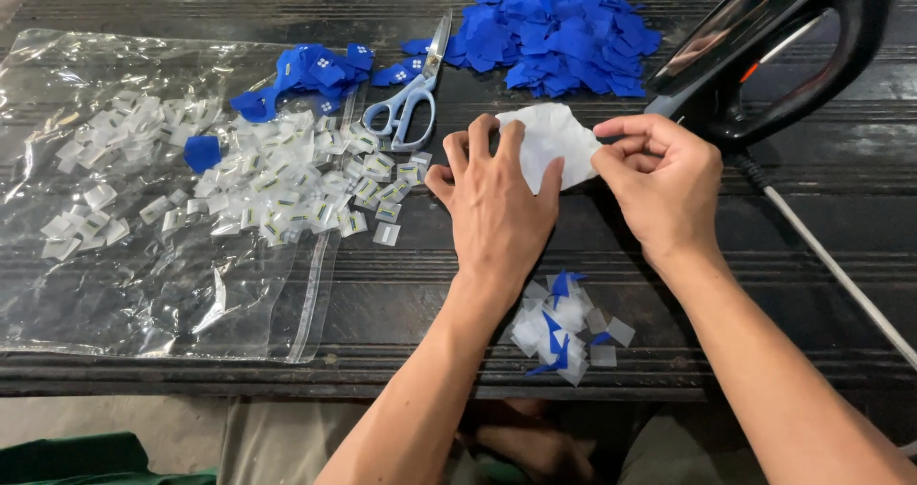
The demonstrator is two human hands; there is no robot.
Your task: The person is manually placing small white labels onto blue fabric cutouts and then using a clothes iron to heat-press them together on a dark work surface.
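Note:
My left hand (497, 194) presses down on a white piece of fabric (554, 141) lying on the dark table, fingers spread over its left part. My right hand (659, 179) pinches the right edge of the same white piece between thumb and fingers. Just beyond my left hand lie grey-handled scissors (413, 94), blades pointing away. A heap of blue fabric squares (559, 36) sits at the far side of the table.
A clear plastic bag (115, 275) holds many small white tags (287, 179) and some blue pieces (306, 70) at left. A small pile of white and blue scraps (565, 327) lies between my forearms. A black iron (774, 46) with its cord (831, 265) stands at right.

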